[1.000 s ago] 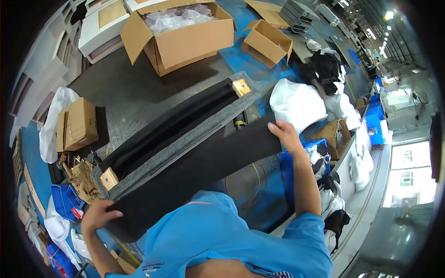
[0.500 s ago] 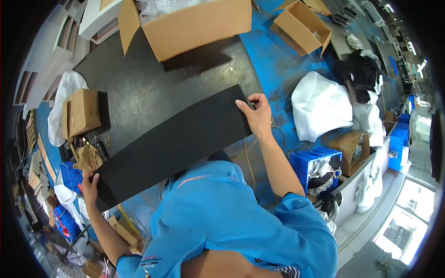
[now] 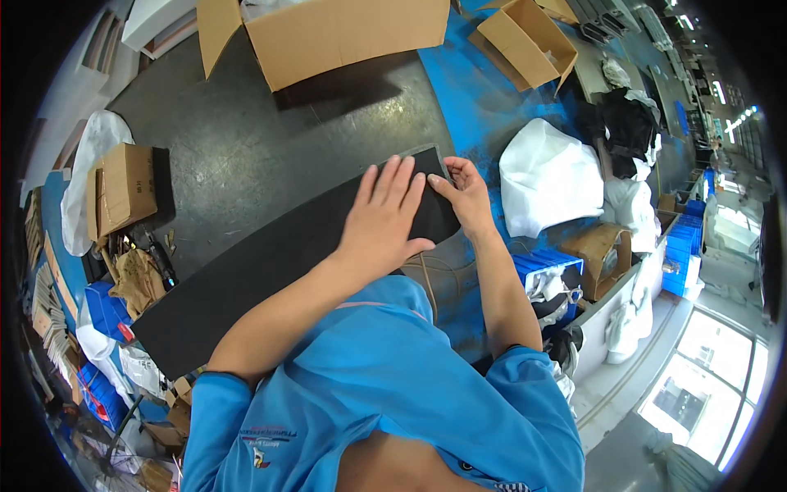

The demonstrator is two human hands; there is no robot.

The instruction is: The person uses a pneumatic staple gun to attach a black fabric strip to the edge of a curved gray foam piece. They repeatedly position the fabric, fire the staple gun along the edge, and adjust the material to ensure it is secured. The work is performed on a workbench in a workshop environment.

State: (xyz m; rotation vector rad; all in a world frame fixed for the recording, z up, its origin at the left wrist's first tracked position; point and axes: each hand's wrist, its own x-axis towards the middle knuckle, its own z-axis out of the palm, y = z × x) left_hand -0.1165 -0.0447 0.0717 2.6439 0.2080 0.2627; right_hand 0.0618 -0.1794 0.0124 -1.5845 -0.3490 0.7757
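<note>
A long, flat black panel (image 3: 254, 283) lies slantwise in front of me, its right end farther away than its left. My left hand (image 3: 381, 215) rests flat on top of it near the right end, fingers extended and slightly spread. At that end, my right hand (image 3: 466, 197) grips the panel's edge, thumb on the upper face and the fingers curled beside the rim. The panel's left end has no hand on it and sticks out past the table's near side.
The dark table (image 3: 229, 156) carries a large open carton (image 3: 344, 41) at the back and a small cardboard box (image 3: 125, 190) at left, near a crumpled tan glove (image 3: 139, 280). To the right are another open carton (image 3: 525, 45), a white bag (image 3: 549, 176) and a blue crate (image 3: 549, 262).
My left hand has left the panel's left end and moved right, now flat on its surface near the right end. My right hand keeps its hold on the edge.
</note>
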